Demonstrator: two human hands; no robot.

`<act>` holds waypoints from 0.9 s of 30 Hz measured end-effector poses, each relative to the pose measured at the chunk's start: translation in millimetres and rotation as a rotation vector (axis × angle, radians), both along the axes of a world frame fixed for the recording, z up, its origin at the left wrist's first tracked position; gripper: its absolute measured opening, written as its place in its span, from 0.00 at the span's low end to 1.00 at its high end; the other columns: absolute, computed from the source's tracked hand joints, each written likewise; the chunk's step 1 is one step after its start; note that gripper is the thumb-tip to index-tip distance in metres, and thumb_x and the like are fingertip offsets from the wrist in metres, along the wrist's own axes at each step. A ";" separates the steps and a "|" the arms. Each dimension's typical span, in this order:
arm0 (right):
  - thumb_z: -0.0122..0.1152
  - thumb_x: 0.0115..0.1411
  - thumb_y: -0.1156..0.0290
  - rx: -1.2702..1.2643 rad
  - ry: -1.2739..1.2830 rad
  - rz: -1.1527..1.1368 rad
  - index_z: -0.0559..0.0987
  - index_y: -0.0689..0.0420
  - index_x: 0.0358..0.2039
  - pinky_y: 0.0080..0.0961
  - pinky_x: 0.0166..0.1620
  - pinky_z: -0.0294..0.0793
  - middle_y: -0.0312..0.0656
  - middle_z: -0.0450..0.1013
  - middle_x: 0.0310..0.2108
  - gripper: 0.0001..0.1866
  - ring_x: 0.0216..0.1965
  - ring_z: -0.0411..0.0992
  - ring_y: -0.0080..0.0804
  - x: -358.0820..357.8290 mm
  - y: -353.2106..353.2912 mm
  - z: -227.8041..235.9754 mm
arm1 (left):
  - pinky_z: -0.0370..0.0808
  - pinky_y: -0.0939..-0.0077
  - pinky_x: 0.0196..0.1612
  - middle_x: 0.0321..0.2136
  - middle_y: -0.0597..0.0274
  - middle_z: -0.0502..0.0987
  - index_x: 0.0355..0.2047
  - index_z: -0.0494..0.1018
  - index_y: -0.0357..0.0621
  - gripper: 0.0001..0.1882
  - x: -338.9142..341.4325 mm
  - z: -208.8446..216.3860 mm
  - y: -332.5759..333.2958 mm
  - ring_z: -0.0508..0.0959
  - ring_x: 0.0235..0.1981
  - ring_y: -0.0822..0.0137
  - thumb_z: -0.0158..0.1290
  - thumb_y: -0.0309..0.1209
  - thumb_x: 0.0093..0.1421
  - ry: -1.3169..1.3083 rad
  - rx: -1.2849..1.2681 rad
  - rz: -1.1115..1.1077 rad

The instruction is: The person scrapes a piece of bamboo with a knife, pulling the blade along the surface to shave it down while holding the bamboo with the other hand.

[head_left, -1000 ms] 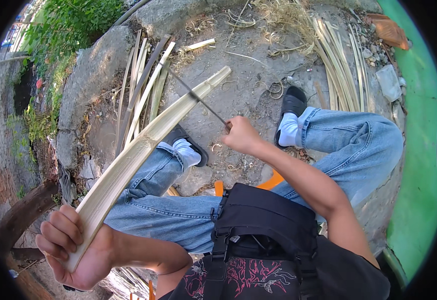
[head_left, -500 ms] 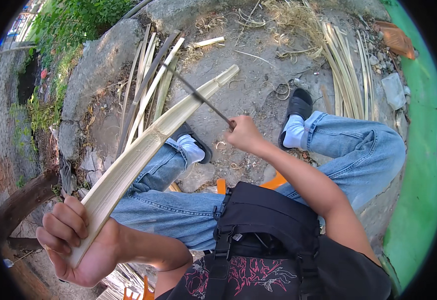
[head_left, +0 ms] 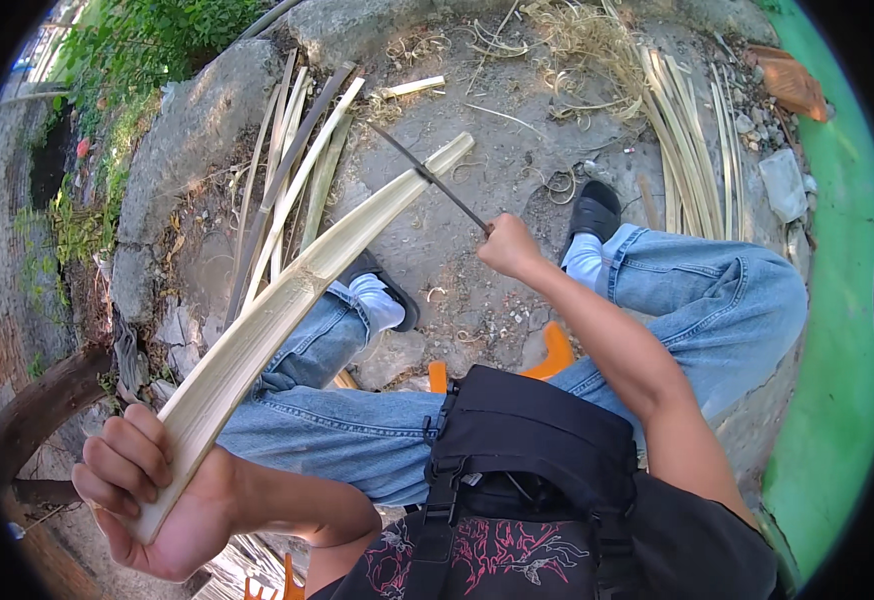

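We have L hand (head_left: 197, 520) wrapped round near end of bamboo strip (head_left: 287, 310), left of bag (head_left: 532, 420); long axis runs fwd-right; R hand (head_left: 510, 245), fwd of bag, nearer far end, closed on knife (head_left: 454, 200); blade across strip.

The blade (head_left: 454, 198) hides its near end in the right hand (head_left: 510, 246) — a black bag (head_left: 537, 415) partly covers an orange object (head_left: 559, 352).

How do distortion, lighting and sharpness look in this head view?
All in the head view: daylight, nearly washed out at far upper left; the green surface has an edge that bows near the rim; corners black; strip grain clear, blade perhaps slightly soft.
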State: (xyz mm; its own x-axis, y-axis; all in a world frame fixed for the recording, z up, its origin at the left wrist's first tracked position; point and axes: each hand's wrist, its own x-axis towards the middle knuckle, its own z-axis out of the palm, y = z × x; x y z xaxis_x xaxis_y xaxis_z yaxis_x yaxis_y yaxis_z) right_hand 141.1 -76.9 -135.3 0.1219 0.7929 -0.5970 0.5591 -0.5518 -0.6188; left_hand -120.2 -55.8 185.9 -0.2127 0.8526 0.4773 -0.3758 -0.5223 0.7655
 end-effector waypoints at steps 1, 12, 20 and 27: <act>0.56 0.42 0.72 0.013 0.001 0.002 0.77 0.65 0.22 0.34 0.30 0.72 0.54 0.72 0.17 0.09 0.24 0.74 0.47 -3.9 10.4 2.8 | 0.48 0.78 0.21 0.12 0.70 0.52 0.14 0.52 0.53 0.12 -0.2 -4.4 6.0 0.51 0.13 0.77 0.44 0.31 0.48 0.001 0.013 0.002; 0.57 0.42 0.72 0.051 0.103 -0.054 0.76 0.64 0.20 0.37 0.29 0.72 0.54 0.72 0.18 0.07 0.22 0.72 0.51 -17.0 -7.5 29.3 | 0.48 0.78 0.21 0.12 0.71 0.51 0.14 0.51 0.53 0.13 0.1 6.1 -3.7 0.51 0.13 0.76 0.44 0.32 0.49 0.025 0.007 0.019; 0.57 0.41 0.72 0.315 0.299 0.034 0.75 0.67 0.23 0.35 0.27 0.71 0.55 0.70 0.15 0.11 0.19 0.73 0.44 -68.0 -8.1 113.6 | 0.48 0.78 0.21 0.12 0.70 0.50 0.14 0.51 0.53 0.13 -1.6 0.7 0.5 0.51 0.13 0.76 0.44 0.32 0.48 0.035 -0.025 0.084; 0.57 0.41 0.72 -0.068 -0.035 -0.093 0.77 0.67 0.23 0.38 0.32 0.73 0.56 0.72 0.19 0.10 0.24 0.74 0.50 4.1 -8.4 -6.3 | 0.47 0.78 0.22 0.12 0.70 0.50 0.12 0.50 0.54 0.14 0.6 6.7 -4.6 0.50 0.14 0.76 0.46 0.32 0.44 -0.016 -0.036 0.000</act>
